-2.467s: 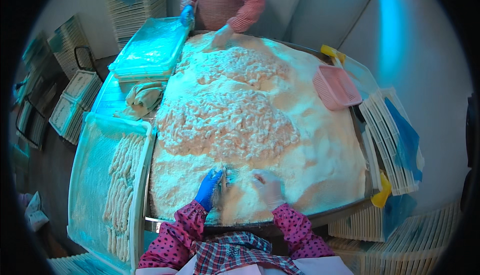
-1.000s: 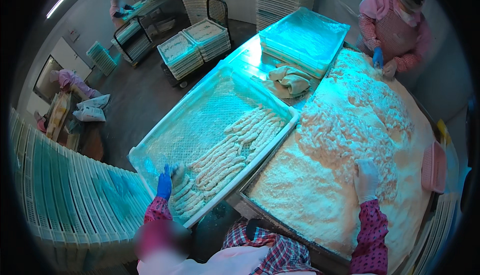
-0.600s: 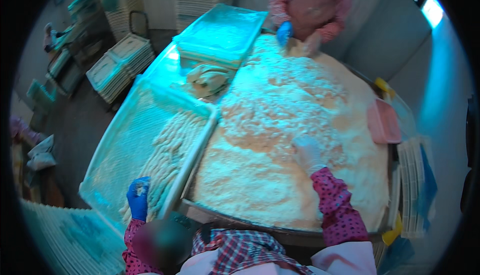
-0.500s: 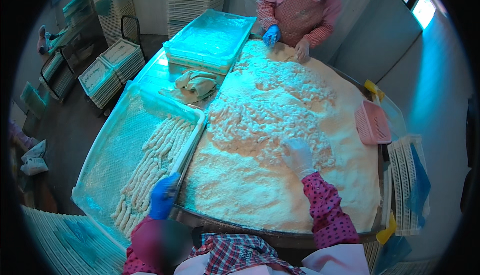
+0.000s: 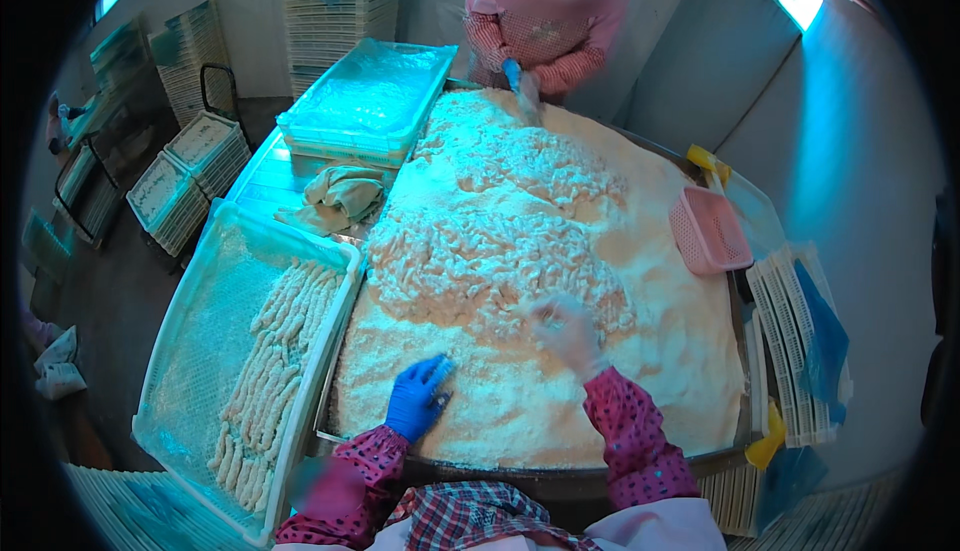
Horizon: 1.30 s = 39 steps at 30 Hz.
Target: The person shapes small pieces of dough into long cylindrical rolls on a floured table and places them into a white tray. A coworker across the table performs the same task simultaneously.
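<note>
My left hand (image 5: 418, 399), in a blue glove, rests on the pale crumb bed (image 5: 690, 341) near its front left, fingers apart. My right hand (image 5: 566, 336), in a translucent whitish glove, is curled at the lower edge of a heap of white, crumb-coated food pieces (image 5: 480, 261); what its fingers hold is hidden. To the left, a large white tray (image 5: 185, 361) lined with clear plastic holds rows of long coated strips (image 5: 262, 371), packed side by side along its right part.
A co-worker (image 5: 540, 26) stands across the table, hands in the crumbs. Back left are stacked trays (image 5: 360, 101) and a crumpled cloth (image 5: 340, 191). A pink basket (image 5: 708, 231) sits on the right, beside upright racks (image 5: 790, 341). Trolleys with trays (image 5: 185, 181) stand on the floor.
My left hand has moved rightward from the strip tray onto the crumb bed, where its fingers are spread. My right hand has shifted slightly lower at the heap. The view has turned rightward.
</note>
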Motion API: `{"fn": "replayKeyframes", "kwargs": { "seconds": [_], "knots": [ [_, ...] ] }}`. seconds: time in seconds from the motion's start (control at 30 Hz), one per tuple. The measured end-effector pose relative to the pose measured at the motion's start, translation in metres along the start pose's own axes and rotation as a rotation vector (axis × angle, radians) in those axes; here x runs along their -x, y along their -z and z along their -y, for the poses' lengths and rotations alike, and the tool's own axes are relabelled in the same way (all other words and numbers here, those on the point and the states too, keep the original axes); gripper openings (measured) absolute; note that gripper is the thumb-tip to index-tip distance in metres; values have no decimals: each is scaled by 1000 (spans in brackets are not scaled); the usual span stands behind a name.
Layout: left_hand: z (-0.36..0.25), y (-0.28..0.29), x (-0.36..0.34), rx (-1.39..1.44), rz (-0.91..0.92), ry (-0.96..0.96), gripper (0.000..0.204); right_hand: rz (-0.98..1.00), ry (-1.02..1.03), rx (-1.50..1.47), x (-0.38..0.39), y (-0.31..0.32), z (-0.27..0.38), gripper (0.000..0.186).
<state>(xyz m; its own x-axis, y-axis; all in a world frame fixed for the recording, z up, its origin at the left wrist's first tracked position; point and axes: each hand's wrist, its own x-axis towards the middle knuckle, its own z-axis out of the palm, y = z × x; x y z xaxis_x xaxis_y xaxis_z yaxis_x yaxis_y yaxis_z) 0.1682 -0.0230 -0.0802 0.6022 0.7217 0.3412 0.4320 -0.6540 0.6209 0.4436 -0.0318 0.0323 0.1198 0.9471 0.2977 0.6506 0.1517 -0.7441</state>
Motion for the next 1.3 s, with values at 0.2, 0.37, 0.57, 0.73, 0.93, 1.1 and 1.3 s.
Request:
{"fn": "replayKeyframes", "kwargs": {
  "seconds": [0.2,0.37,0.57,0.73,0.93,1.1,1.3],
  "knots": [
    [-2,-10,-7,-32,-42,63,45,271,-255,151,117,31,-41,44],
    [-48,-60,-32,69,174,-130,47,152,-177,350,118,-5,-31,41],
    [-78,-81,-43,0,274,-292,44,-93,-181,622,56,33,-66,29],
    [-47,-43,-41,-159,71,-107,42,16,-205,549,56,49,-76,21],
    [-31,-34,-53,95,121,52,31,78,42,713,51,34,-82,21],
    [-36,3,-66,218,308,-342,36,-256,-279,-76,56,66,-45,18],
    [-11,-3,-36,-6,210,-37,36,117,-13,256,137,50,-69,16]
  ]
}}
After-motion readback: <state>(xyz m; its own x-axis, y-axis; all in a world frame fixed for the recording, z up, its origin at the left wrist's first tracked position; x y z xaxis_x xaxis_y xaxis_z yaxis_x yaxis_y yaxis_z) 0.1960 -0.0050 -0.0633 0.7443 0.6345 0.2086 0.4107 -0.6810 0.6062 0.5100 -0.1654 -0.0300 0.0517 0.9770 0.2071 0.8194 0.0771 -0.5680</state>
